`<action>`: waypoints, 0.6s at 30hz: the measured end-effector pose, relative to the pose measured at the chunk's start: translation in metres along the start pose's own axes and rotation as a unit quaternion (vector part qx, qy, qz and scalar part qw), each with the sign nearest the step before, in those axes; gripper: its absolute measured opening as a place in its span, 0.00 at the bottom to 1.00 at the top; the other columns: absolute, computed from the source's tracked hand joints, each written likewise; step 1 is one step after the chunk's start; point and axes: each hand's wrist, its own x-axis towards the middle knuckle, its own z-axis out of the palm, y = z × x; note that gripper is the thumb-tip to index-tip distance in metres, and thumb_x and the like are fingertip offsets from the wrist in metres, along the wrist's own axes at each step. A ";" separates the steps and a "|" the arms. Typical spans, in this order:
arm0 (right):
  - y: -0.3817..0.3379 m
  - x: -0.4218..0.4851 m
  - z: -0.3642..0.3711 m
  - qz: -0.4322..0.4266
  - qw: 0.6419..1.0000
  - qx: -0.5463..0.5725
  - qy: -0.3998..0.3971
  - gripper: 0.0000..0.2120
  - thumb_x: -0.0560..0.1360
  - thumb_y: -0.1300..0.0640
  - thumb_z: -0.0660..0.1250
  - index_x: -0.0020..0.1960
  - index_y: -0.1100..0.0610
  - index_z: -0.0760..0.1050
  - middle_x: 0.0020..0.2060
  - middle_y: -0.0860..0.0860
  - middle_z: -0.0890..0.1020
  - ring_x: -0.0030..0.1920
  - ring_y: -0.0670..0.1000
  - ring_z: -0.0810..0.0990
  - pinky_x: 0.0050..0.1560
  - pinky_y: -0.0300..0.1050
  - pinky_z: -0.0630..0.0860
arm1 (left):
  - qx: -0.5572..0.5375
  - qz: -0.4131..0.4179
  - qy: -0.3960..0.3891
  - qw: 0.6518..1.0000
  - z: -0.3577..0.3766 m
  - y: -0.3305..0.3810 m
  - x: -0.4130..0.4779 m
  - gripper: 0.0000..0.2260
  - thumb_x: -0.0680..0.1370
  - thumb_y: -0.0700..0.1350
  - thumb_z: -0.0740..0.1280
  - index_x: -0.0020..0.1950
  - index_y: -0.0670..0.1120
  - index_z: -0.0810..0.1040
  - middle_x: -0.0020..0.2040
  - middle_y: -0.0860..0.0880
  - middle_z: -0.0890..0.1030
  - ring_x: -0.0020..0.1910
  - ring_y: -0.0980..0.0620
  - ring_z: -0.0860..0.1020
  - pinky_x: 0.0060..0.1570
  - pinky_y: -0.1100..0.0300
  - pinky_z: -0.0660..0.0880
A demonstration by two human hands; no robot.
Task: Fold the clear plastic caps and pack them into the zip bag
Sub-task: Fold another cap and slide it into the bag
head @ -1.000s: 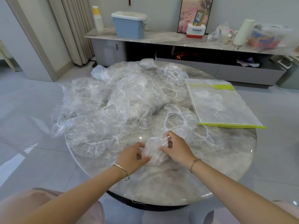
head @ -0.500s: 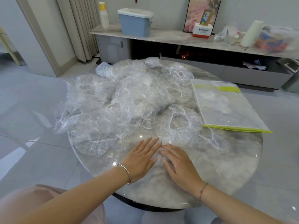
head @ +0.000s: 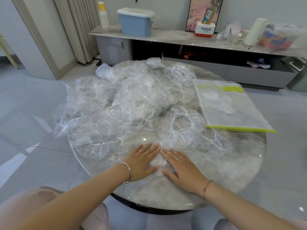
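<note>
A folded clear plastic cap (head: 158, 161) lies flat on the round marble table (head: 216, 176) near its front edge. My left hand (head: 141, 161) and my right hand (head: 181, 168) press on it side by side, fingers straight and palms down. Most of the cap is hidden under the two palms. A loose heap of several crumpled clear caps (head: 126, 103) covers the left and middle of the table. One spread cap with an elastic rim (head: 181, 125) lies just beyond my fingertips. The zip bag (head: 230, 107), clear with lime-green edges, lies flat at the right.
A low marble-topped sideboard (head: 174, 39) stands beyond the table with a blue lidded bin (head: 136, 22), a bottle, a small box and a paper roll (head: 254, 31). Curtains hang at the back left. The grey tiled floor surrounds the table.
Both hands pinched and gathered the small cap a second ago. They have since flattened out on top of it and now press it to the table.
</note>
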 end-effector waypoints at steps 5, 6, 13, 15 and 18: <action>0.005 0.002 -0.010 -0.013 0.995 0.055 0.082 0.27 0.77 0.45 0.61 0.74 0.50 0.61 0.69 0.43 0.68 0.69 0.41 0.63 0.71 0.32 0.45 | 0.039 0.030 0.075 0.996 -0.020 -0.010 -0.003 0.27 0.73 0.53 0.57 0.71 0.46 0.66 0.71 0.50 0.68 0.74 0.50 0.60 0.74 0.53 0.48; 0.006 0.001 -0.010 -0.024 0.994 0.039 0.100 0.25 0.76 0.45 0.63 0.71 0.51 0.66 0.66 0.44 0.71 0.67 0.42 0.66 0.70 0.32 0.47 | 0.052 0.041 0.117 0.991 -0.022 -0.008 -0.003 0.22 0.71 0.48 0.63 0.64 0.47 0.74 0.63 0.48 0.77 0.68 0.49 0.71 0.71 0.51 0.58; 0.009 -0.010 -0.005 -0.035 0.982 -0.012 0.188 0.09 0.68 0.53 0.61 0.45 0.51 0.79 0.39 0.42 0.77 0.42 0.44 0.72 0.49 0.33 0.61 | -0.066 0.126 0.179 0.974 -0.024 0.010 -0.003 0.10 0.75 0.55 0.61 0.46 0.51 0.78 0.47 0.54 0.78 0.52 0.53 0.76 0.59 0.64 0.64; 0.013 -0.013 -0.005 0.000 0.984 0.033 0.176 0.06 0.71 0.53 0.63 0.44 0.51 0.79 0.39 0.41 0.77 0.42 0.42 0.71 0.49 0.33 0.60 | -0.086 0.096 0.176 0.976 -0.020 0.010 0.000 0.15 0.74 0.60 0.61 0.49 0.51 0.78 0.48 0.54 0.79 0.55 0.53 0.75 0.60 0.66 0.62; 0.012 -0.014 -0.009 0.055 0.977 0.122 0.164 0.11 0.75 0.52 0.68 0.35 0.47 0.71 0.32 0.41 0.72 0.37 0.40 0.69 0.44 0.33 0.61 | -0.124 0.011 0.194 0.973 -0.016 0.011 0.005 0.22 0.72 0.64 0.54 0.50 0.51 0.79 0.46 0.53 0.80 0.52 0.54 0.75 0.58 0.66 0.60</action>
